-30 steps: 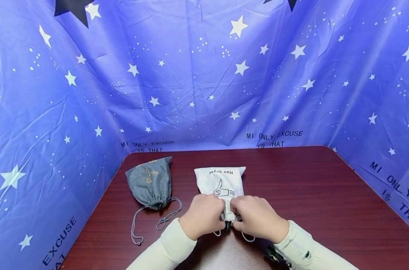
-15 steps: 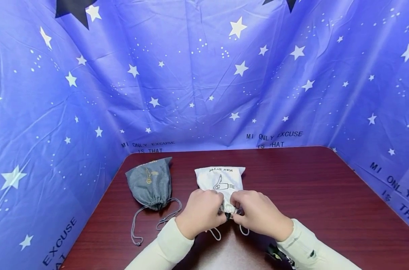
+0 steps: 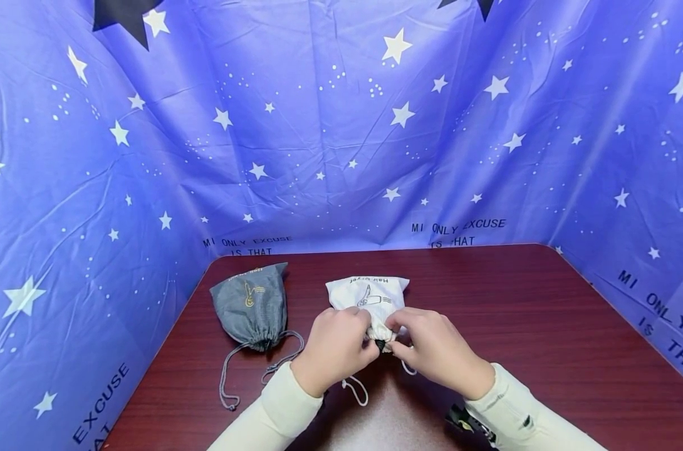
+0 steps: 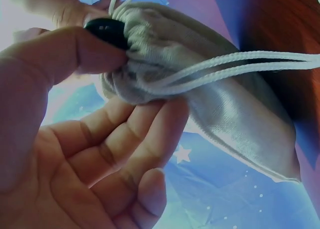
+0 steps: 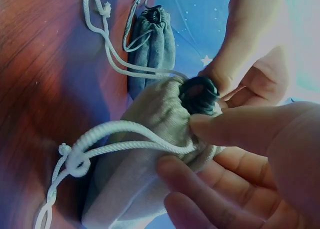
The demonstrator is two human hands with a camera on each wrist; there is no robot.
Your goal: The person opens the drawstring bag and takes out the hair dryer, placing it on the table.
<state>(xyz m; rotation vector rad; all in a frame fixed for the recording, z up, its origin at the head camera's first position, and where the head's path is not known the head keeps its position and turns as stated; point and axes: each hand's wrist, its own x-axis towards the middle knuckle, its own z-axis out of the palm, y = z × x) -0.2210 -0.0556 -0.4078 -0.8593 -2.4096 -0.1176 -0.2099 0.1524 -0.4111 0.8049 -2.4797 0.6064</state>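
A white drawstring bag (image 3: 366, 291) printed "Hair Dryer" lies on the table, its gathered mouth between my two hands. Dark, coiled-looking material (image 5: 200, 95) pokes out of that mouth. My left hand (image 3: 338, 341) pinches the mouth from the left, thumb against the dark material and fingers under the cloth. From the right, my right hand (image 3: 445, 347) grips the gathered edge between thumb and fingers. White cord loops (image 5: 120, 131) hang out at both sides of the bag, knotted at the end.
A grey drawstring bag (image 3: 251, 307) with a gold hair dryer print lies to the left, its grey cords (image 3: 227, 376) trailing toward the near side. Blue star-patterned cloth (image 3: 319, 125) surrounds the dark red table (image 3: 516, 300).
Both hands have shifted a little away from me, carrying the bag's mouth with them. The white bag looks more bunched, and the left white cord loop shows more.
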